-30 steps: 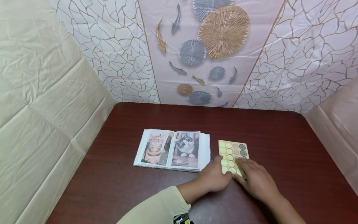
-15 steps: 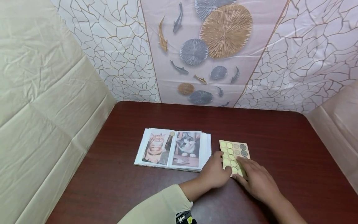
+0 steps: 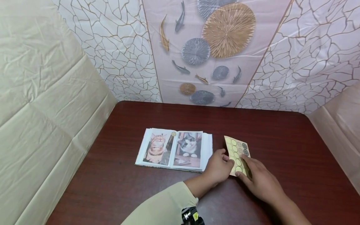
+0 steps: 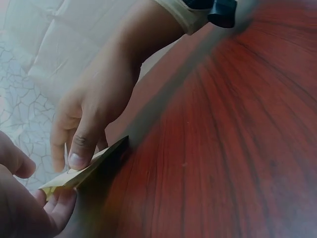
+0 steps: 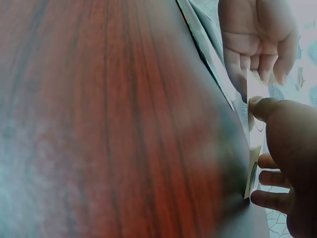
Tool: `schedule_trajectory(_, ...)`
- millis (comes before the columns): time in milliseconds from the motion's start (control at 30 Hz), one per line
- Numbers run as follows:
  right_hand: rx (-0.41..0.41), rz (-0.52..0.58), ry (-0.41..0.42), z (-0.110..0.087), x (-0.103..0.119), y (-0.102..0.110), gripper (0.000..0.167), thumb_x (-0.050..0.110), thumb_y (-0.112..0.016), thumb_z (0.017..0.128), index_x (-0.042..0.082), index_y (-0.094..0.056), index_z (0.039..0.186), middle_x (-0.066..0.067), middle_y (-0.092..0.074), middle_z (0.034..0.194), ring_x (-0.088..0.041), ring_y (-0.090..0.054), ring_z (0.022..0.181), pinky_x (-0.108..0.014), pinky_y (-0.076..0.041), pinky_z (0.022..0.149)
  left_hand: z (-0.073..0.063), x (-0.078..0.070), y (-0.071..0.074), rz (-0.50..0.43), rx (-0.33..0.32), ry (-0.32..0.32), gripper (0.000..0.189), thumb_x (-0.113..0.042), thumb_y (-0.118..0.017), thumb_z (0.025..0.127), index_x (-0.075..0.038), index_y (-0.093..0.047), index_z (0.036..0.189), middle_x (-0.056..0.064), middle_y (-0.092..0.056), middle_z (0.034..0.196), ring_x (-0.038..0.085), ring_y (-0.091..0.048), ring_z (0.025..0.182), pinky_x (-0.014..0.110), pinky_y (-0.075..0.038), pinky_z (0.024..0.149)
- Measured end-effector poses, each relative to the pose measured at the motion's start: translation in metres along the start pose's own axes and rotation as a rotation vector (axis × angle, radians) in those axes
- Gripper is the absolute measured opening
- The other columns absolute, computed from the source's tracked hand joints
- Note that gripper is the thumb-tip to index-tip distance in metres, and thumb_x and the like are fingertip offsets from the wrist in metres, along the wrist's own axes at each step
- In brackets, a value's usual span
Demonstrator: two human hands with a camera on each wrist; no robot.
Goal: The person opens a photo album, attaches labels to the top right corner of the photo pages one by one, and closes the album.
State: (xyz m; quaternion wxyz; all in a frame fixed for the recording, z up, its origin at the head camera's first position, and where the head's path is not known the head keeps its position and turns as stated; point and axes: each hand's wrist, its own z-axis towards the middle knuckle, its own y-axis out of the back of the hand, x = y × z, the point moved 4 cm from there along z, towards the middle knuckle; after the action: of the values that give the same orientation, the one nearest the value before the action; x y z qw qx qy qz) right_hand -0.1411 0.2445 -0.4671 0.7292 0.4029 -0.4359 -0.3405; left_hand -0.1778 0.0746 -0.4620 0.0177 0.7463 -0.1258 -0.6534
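A small cream sheet of round stickers (image 3: 237, 154) is just to the right of the open photo album (image 3: 172, 153), above the dark red, wood-grained counter (image 3: 112, 175). Its circles run in columns: those toward the album are pale yellow, several with a thin dark outline; next come tan ones, and dark grey ones show at the far corner away from the album. The paper is tilted, its edge facing the album raised. The left hand (image 3: 220, 167), beside the album's near right corner, pinches that edge between thumb and finger. The right hand (image 3: 262, 179), on the side away from the album, lies over the sheet with its thumb touching and some circles covered; whether it grips or only rests, I cannot tell. On the album, one round yellow sticker (image 3: 173, 133) sits by the top inner corner of the orange cat photo (image 3: 156, 151).
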Motion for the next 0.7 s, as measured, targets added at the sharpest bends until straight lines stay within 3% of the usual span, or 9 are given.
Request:
schedule_trajectory(233, 0.001, 0.005, -0.003, -0.001, 0.000, 0.000, 0.071, 0.029, -0.081, 0.090, 0.005, -0.050, 0.149, -0.023, -0.059, 0.135, -0.042, -0.054, 0.126, -0.064, -0.050, 0.089, 0.008, 0.003, -0.012, -0.123, -0.007, 0.075, 0.026, -0.004, -0.073, 0.089, 0.002, -0.067, 0.114, -0.003, -0.056, 0.080, 0.006, -0.055, 0.067, 0.020, -0.048, 0.058)
schedule_trajectory(400, -0.009, 0.005, 0.003, -0.002, 0.001, 0.001, 0.072, 0.029, -0.081, 0.090, 0.004, -0.050, 0.149, -0.023, -0.059, 0.136, -0.041, -0.054, 0.125, -0.063, -0.050, 0.088, 0.010, 0.005, -0.018, -0.235, 0.016, 0.104, 0.007, 0.002, -0.070, 0.090, -0.002, -0.070, 0.096, 0.002, -0.062, 0.070, 0.012, -0.063, 0.061, 0.023, -0.053, 0.055)
schedule_trajectory(533, -0.010, 0.003, 0.001, -0.003, 0.002, 0.001, 0.072, 0.030, -0.080, 0.090, 0.005, -0.049, 0.150, -0.023, -0.059, 0.136, -0.040, -0.054, 0.125, -0.063, -0.052, 0.086, 0.011, 0.008, -0.020, -0.279, 0.019, 0.122, 0.015, 0.006, -0.066, 0.091, -0.001, -0.068, 0.104, 0.007, -0.069, 0.078, 0.024, -0.072, 0.071, 0.033, -0.061, 0.066)
schedule_trajectory(700, -0.005, 0.006, -0.006, -0.003, 0.002, 0.002, 0.071, 0.032, -0.079, 0.092, 0.006, -0.049, 0.150, -0.022, -0.058, 0.136, -0.039, -0.055, 0.124, -0.062, -0.053, 0.082, 0.013, 0.009, -0.019, -0.265, 0.027, 0.148, 0.028, 0.007, -0.063, 0.091, -0.003, -0.063, 0.116, 0.007, -0.070, 0.083, 0.027, -0.073, 0.073, 0.035, -0.061, 0.065)
